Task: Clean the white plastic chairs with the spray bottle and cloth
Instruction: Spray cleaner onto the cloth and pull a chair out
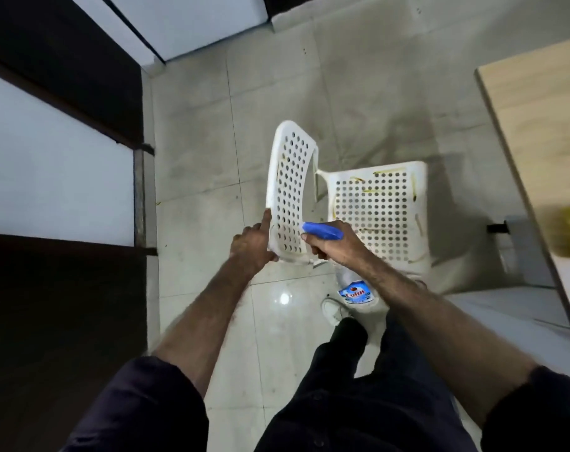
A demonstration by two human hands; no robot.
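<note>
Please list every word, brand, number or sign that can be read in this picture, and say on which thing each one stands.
"Colin": red letters on the blue and white label of the spray bottle, which the right hand holds by its blue spray head.
The smaller print under that word on the same label is too blurred to read.
The white chair, the floor and the table show no text.

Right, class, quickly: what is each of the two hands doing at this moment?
Left hand: grips the lower edge of the chair backrest, index finger straight along it.
Right hand: curled round the spray bottle, blue nozzle towards the backrest.
</note>
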